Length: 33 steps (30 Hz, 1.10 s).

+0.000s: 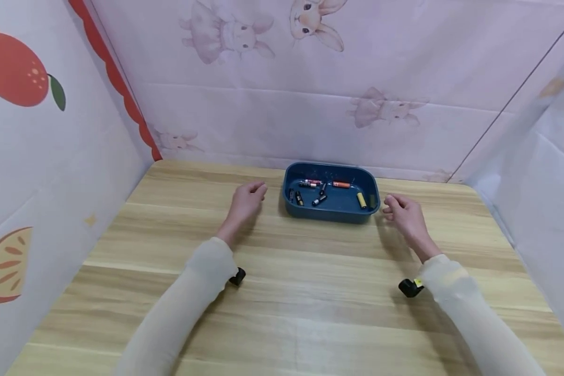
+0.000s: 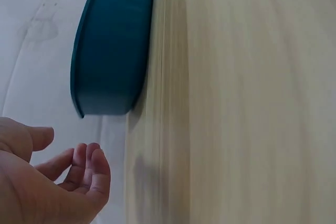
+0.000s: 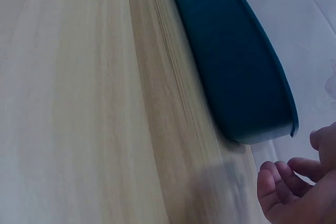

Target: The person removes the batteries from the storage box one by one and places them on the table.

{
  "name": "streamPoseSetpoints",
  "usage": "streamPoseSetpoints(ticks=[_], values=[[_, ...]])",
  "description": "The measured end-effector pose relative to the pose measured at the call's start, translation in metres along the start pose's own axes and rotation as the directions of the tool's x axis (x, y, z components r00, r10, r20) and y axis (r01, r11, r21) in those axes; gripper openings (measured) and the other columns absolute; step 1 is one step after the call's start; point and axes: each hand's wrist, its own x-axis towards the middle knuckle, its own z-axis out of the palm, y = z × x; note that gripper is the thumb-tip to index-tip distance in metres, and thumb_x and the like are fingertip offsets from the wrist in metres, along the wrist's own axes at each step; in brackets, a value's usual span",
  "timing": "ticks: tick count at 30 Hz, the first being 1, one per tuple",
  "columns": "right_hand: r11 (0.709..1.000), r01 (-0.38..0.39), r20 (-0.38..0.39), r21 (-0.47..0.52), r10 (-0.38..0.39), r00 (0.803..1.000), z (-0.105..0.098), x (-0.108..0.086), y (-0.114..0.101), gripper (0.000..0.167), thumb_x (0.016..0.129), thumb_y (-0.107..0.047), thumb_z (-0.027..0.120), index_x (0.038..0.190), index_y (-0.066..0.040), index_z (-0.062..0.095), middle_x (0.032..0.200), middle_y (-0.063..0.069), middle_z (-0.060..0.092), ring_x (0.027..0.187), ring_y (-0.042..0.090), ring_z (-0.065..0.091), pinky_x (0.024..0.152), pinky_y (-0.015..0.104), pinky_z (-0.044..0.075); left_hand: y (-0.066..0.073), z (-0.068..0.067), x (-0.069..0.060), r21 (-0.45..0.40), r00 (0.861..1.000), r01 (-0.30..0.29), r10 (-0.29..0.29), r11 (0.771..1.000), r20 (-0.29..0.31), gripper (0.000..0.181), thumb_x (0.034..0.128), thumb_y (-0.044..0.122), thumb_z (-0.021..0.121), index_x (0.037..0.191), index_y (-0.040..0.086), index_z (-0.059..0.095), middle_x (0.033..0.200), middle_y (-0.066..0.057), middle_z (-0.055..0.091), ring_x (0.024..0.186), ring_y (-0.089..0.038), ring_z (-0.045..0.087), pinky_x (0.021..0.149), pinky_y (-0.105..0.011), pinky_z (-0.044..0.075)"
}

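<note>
A dark blue rectangular tub (image 1: pixel 329 214) stands at the back of the wooden table, with several small batteries lying loose in it. Among them are an orange battery (image 1: pixel 341 184), a yellow battery (image 1: pixel 361 200) and darker ones such as a black battery (image 1: pixel 299 198). Left of the tub hovers my left hand (image 1: pixel 248 201), its fingers loosely bent and holding nothing. My right hand (image 1: pixel 404 214) is close beside the tub's right end, likewise loosely curled and without anything in it. Both wrist views show a gap between the fingers and the tub wall (image 2: pixel 113 51).
Wood-grain tabletop (image 1: pixel 310 303) spreads in front of the tub. A pale rabbit-print sheet (image 1: pixel 282 120) hangs right behind it, and a fruit-print sheet (image 1: pixel 75 172) borders the left side. Dark wrist cameras (image 1: pixel 410 288) sit below both sleeves.
</note>
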Motion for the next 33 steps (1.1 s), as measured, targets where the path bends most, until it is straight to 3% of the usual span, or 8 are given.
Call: streamPoseSetpoints(ticks=[5, 10, 16, 22, 26, 29, 33], values=[[0.998, -0.041, -0.011, 0.047, 0.042, 0.999, 0.007, 0.006, 0.000, 0.056, 0.111, -0.036, 0.048, 0.141, 0.011, 0.055, 0.117, 0.018, 0.065, 0.083, 0.005, 0.066, 0.077, 0.020, 0.060, 0.004, 0.024, 0.010, -0.041, 1.000, 0.002, -0.003, 0.999, -0.017, 0.042, 0.1078, 0.024, 0.057, 0.141, -0.001, 0.061, 0.134, -0.018, 0.066, 0.115, -0.030, 0.066, 0.102, -0.042, 0.054], [0.993, -0.061, -0.032, 0.102, 0.065, 0.997, 0.016, 0.012, -0.004, 0.052, 0.110, -0.033, 0.050, 0.138, 0.010, 0.059, 0.109, 0.012, 0.066, 0.080, 0.002, 0.064, 0.078, 0.021, 0.061, 0.004, 0.034, 0.018, -0.068, 0.999, 0.022, -0.024, 0.997, -0.035, 0.043, 0.1074, 0.026, 0.057, 0.142, 0.001, 0.061, 0.131, -0.017, 0.068, 0.111, -0.028, 0.066, 0.100, -0.040, 0.054], [0.997, -0.040, -0.060, 0.066, 0.044, 0.997, 0.023, 0.014, -0.005, 0.046, 0.111, -0.029, 0.050, 0.135, 0.008, 0.063, 0.105, 0.015, 0.065, 0.076, 0.001, 0.060, 0.074, 0.020, 0.060, 0.001, 0.044, 0.020, -0.094, 1.000, 0.020, -0.019, 0.995, 0.005, 0.044, 0.1084, 0.027, 0.056, 0.144, 0.002, 0.060, 0.135, -0.016, 0.066, 0.112, -0.026, 0.064, 0.093, -0.038, 0.057], [0.999, 0.022, -0.086, 0.046, -0.018, 0.996, 0.026, 0.014, 0.000, 0.043, 0.111, -0.024, 0.049, 0.135, 0.008, 0.064, 0.114, 0.025, 0.067, 0.080, 0.001, 0.060, 0.075, 0.020, 0.060, 0.000, 0.052, 0.021, -0.100, 0.999, -0.012, 0.015, 0.995, 0.035, 0.043, 0.1092, 0.022, 0.055, 0.148, 0.003, 0.056, 0.148, -0.013, 0.057, 0.129, -0.024, 0.058, 0.103, -0.037, 0.054], [0.997, 0.053, -0.085, 0.063, -0.048, 0.995, 0.029, 0.011, 0.000, 0.041, 0.111, -0.021, 0.048, 0.137, 0.009, 0.062, 0.126, 0.032, 0.063, 0.085, 0.004, 0.061, 0.077, 0.019, 0.059, 0.001, 0.054, 0.019, -0.112, 0.999, -0.009, 0.013, 0.994, 0.037, 0.041, 0.1104, 0.020, 0.052, 0.149, 0.006, 0.055, 0.145, -0.011, 0.060, 0.115, -0.020, 0.062, 0.089, -0.031, 0.056], [0.994, 0.073, -0.098, 0.080, -0.065, 0.993, 0.031, 0.010, 0.002, 0.041, 0.111, -0.019, 0.047, 0.138, 0.010, 0.059, 0.131, 0.033, 0.061, 0.088, 0.007, 0.063, 0.076, 0.018, 0.058, 0.003, 0.055, 0.018, -0.116, 0.999, -0.006, 0.010, 0.993, 0.036, 0.041, 0.1109, 0.020, 0.050, 0.150, 0.008, 0.055, 0.145, -0.011, 0.060, 0.110, -0.019, 0.061, 0.085, -0.031, 0.056], [0.989, 0.089, -0.142, 0.120, -0.072, 0.987, 0.036, 0.007, 0.007, 0.040, 0.111, -0.018, 0.049, 0.137, 0.010, 0.060, 0.130, 0.032, 0.062, 0.089, 0.011, 0.066, 0.072, 0.017, 0.058, 0.003, 0.056, 0.016, -0.111, 0.998, -0.043, 0.048, 0.993, 0.038, 0.040, 0.1110, 0.016, 0.049, 0.150, 0.007, 0.054, 0.150, -0.012, 0.056, 0.128, -0.021, 0.057, 0.101, -0.037, 0.054]])
